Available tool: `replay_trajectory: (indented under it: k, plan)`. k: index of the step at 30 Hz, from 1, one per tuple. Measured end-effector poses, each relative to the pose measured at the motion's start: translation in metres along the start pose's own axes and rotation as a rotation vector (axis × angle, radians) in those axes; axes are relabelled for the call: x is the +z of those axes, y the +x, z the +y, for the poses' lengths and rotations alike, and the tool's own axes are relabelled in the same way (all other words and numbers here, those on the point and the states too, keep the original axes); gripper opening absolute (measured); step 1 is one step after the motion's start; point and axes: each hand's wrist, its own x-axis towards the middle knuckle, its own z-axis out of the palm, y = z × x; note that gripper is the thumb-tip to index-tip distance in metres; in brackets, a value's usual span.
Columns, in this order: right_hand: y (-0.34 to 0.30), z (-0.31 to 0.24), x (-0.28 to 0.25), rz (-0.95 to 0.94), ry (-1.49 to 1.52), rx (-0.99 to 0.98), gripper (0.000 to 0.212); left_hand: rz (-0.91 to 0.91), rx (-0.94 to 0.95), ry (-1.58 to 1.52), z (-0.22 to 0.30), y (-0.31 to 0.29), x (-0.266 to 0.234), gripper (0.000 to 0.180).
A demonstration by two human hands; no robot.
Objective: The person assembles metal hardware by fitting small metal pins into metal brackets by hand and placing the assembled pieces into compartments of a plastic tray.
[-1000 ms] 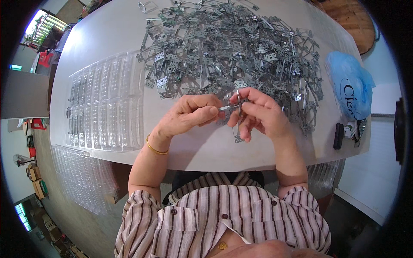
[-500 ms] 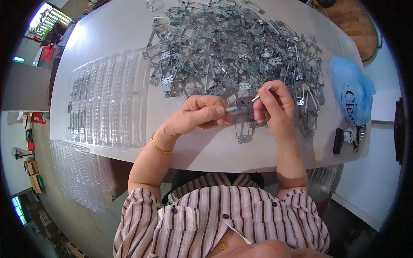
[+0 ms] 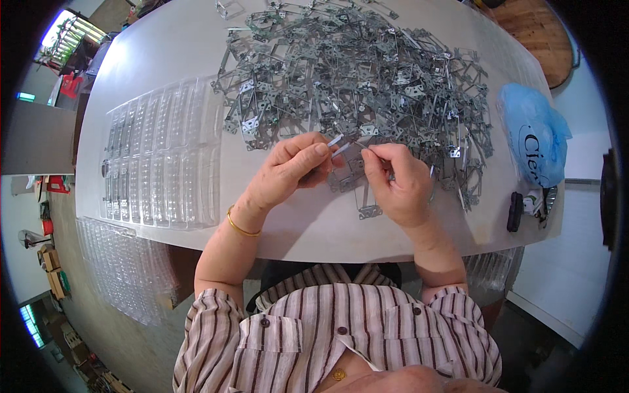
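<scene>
Just in front of the heap, my left hand (image 3: 291, 169) pinches a thin metal bracket (image 3: 339, 148) between thumb and fingers, its shiny strips sticking out to the right. My right hand (image 3: 398, 187) is closed, thumb and index fingertip pressed together at the right end of that bracket. A short silver rod (image 3: 391, 175) shows slightly between the right fingers, mostly hidden by them. Beyond both hands spreads a large tangled heap of flat metal brackets (image 3: 341, 78). One loose bracket (image 3: 369, 211) lies on the table between my forearms.
Clear plastic trays (image 3: 164, 154) with ribbed slots lie on the white table (image 3: 157, 52) at left; a few slots hold metal parts. More clear trays (image 3: 128, 268) hang below the table edge. At right are a blue plastic bag (image 3: 534, 134) and a small black object (image 3: 515, 211).
My right hand has come left and turned, its fingertips meeting the bracket in my left hand. The rod that stuck out of the right fingers is now mostly covered.
</scene>
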Motion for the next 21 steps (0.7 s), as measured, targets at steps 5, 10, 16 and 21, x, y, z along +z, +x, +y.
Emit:
replay_trajectory:
  k: [5,10,16,21]
  plan:
    - [-0.004,0.000,0.007,-0.085,0.041,0.103,0.012,-0.018,0.088,0.060,0.004,-0.003,0.007,0.033]
    - [-0.004,-0.003,0.004,0.108,0.130,0.052,0.013,0.000,0.067,0.110,0.006,-0.002,0.004,0.033]
    - [-0.001,0.000,0.006,0.081,-0.022,-0.093,0.016,0.013,0.036,0.066,0.003,-0.002,0.008,0.033]
    - [-0.003,-0.004,0.011,0.006,-0.043,-0.016,0.013,-0.018,0.123,0.166,0.003,-0.002,0.012,0.030]
